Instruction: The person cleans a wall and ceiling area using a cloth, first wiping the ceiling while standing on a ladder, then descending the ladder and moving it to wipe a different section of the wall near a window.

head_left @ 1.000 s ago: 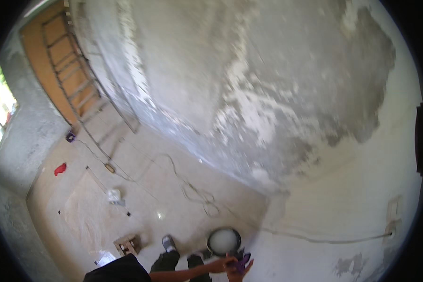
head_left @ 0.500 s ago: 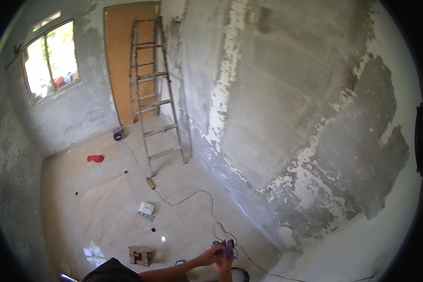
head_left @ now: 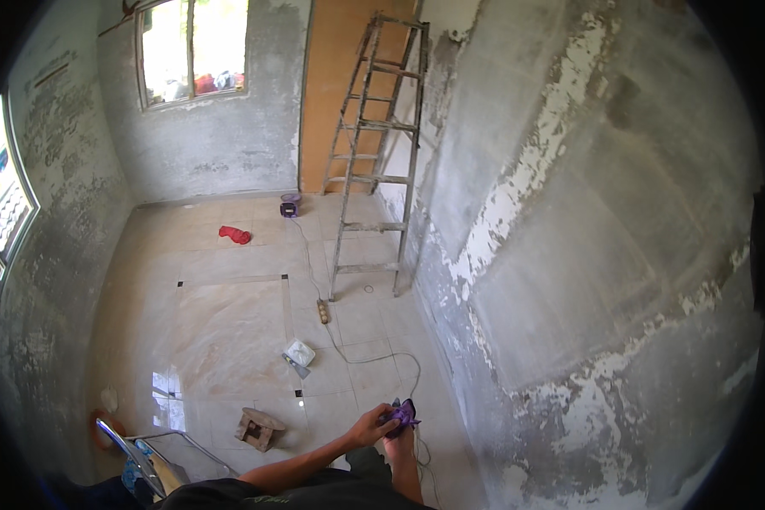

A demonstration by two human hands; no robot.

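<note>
In front of my body, low in the view, both hands meet at a small purple and black object (head_left: 404, 414). Its size fits in the hands, but its exact kind is too small to make out. My left hand (head_left: 369, 426) comes across from the left, its fingers closed on the near side of the object. My right hand (head_left: 399, 447) is under it, fingers wrapped round and partly hidden. A thin grey cord (head_left: 419, 374) lies on the floor just beyond and beside my hands; whether it joins the object, I cannot tell.
A wooden stepladder (head_left: 374, 178) stands by the orange door (head_left: 325, 102). On the tiled floor are a socket strip (head_left: 323, 312), white packet (head_left: 299, 352), scraper (head_left: 297, 366), small wooden stool (head_left: 258, 429), red cloth (head_left: 235, 235) and purple-black device (head_left: 290, 206). A metal-framed chair (head_left: 136, 459) stands lower left.
My view has turned left, so the room shifts rightward in it and the left window and chair come into sight. Both hands stay closed on the purple object, with slight changes in finger position.
</note>
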